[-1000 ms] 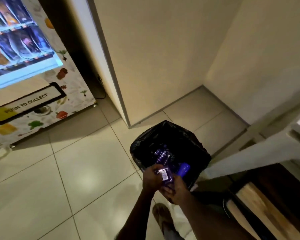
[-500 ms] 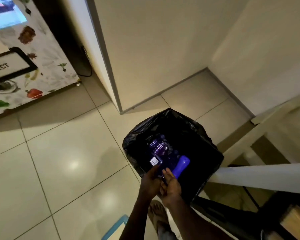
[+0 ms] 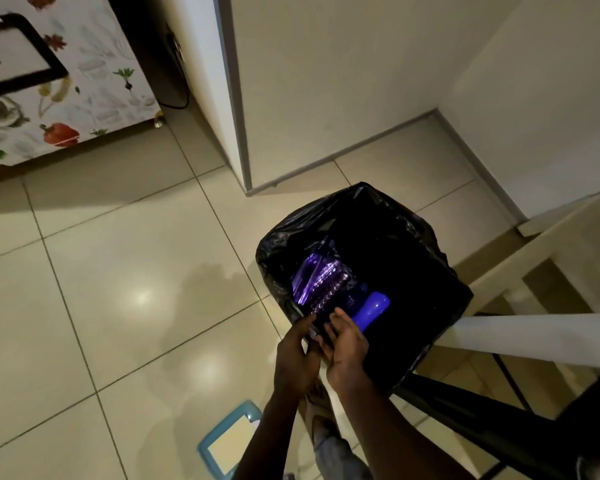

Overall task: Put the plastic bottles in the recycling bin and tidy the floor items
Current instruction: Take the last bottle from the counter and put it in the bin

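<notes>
The plastic bottles (image 3: 321, 282) have now slid deeper into the black-lined recycling bin (image 3: 426, 271). The left hand (image 3: 297, 355) and right hand (image 3: 345, 348) have let go, fingers loosely apart at the near rim. I judge the bottles done, while a blue-framed board (image 3: 227, 441) still lies on the floor (image 3: 118, 289).

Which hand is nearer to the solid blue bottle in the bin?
The right hand: its fingers reach the lower end of the blue bottle. The left hand is farther, across from it, at the bin's near edge.

Bare forearms, left hand (image 3: 297, 362), right hand (image 3: 347, 351), light blue-grey trouser leg (image 3: 340, 455) below.
</notes>
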### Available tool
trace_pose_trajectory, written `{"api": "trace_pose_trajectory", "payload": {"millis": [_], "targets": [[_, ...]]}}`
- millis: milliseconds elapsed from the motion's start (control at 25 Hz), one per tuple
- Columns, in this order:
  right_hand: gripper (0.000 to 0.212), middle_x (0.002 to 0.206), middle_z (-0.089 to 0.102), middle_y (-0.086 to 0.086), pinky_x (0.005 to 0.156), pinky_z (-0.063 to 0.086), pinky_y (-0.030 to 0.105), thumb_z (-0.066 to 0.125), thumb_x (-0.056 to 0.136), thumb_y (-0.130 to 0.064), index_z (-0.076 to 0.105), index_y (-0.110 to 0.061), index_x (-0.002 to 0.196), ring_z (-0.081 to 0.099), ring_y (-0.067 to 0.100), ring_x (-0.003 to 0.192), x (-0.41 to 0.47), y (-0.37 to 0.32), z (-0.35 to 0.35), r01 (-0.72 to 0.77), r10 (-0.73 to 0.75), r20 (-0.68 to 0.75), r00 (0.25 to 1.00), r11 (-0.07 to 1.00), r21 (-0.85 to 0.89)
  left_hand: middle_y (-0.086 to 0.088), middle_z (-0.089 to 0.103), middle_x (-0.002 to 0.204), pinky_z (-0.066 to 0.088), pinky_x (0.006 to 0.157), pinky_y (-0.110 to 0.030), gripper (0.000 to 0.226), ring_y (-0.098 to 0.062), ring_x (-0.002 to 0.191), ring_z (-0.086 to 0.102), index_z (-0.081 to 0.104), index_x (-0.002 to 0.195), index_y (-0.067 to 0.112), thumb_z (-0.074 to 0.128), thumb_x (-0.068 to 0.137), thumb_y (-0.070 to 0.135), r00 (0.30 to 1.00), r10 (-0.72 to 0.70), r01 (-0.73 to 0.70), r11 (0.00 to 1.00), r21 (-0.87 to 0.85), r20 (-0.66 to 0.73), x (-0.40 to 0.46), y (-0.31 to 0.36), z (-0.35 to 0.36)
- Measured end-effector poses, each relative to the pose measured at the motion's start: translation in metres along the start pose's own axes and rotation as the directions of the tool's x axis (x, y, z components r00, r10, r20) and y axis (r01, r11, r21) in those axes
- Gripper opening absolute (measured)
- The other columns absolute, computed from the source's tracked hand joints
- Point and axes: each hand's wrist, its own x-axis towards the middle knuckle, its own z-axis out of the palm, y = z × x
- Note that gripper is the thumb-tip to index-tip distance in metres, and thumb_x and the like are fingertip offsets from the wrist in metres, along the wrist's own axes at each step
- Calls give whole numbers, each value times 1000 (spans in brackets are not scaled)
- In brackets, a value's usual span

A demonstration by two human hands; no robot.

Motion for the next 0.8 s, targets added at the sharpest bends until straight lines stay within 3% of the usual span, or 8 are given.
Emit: {"api": "trace_pose_trajectory", "payload": {"millis": [40,120,160,280,360,520,720,800], "targets": [[28,106,80,4,64,61,31,62,96,-4,76,-19,114,79,16,87,-6,3,0,45,-45,21,999,999,-19,9,61,133,48,107,-40,46,-11,127,55,61,134,20,58,93,-1,1000,15,-15,1000,-12,-15,-3,-3,-1],[30,118,75,10,89,62,45,67,93,-2,75,-28,105,74,26,107,-23,15,-2,170,-164,61,985,979,-111,12,60,133,47,108,-41,48,-12,127,54,60,134,21,57,93,-2,999,27,-28,999,-47,-40,-15,-5,-10],[32,127,72,9,100,57,49,70,92,-6,73,-32,110,69,28,117,-32,21,-4,267,-254,89,963,942,-206,12,59,133,47,108,-42,49,-13,127,55,60,134,23,56,92,-1,999,32,-34,997,-64,-41,-22,-7,-17],[59,147,57,2,102,49,36,79,88,-25,56,-31,143,57,22,132,-60,40,-10,522,-471,239,849,681,-513,8,57,140,46,109,-46,49,-17,131,52,56,138,26,56,94,3,999,49,-50,997,-61,-20,-46,-17,-38],[68,148,55,3,107,46,35,81,87,-21,52,-22,148,53,18,135,-77,52,-12,618,-543,310,780,591,-518,5,56,143,46,109,-46,48,-19,131,52,55,139,25,56,95,5,997,74,-74,997,-27,-18,-65,-27,-55],[69,151,52,5,113,40,34,80,87,-23,50,-18,149,48,20,140,-117,90,-39,669,-553,394,734,490,-559,5,56,144,49,106,-43,46,-18,127,55,55,140,26,58,96,13,992,124,-123,992,32,-21,-126,-65,-94],[71,155,48,5,115,42,41,80,88,-23,47,-22,151,46,24,142,-153,154,-120,594,-448,398,800,501,-629,2,59,139,51,103,-43,44,-21,122,59,56,138,22,61,95,11,995,99,-97,984,150,-4,-198,-143,-134],[71,154,48,6,114,39,39,79,89,-26,46,-23,152,46,25,142,-161,174,-154,543,-423,361,831,482,-687,-1,61,137,50,102,-43,43,-23,120,60,57,136,17,61,95,9,997,80,-77,981,177,-13,-222,-169,-134]]}}
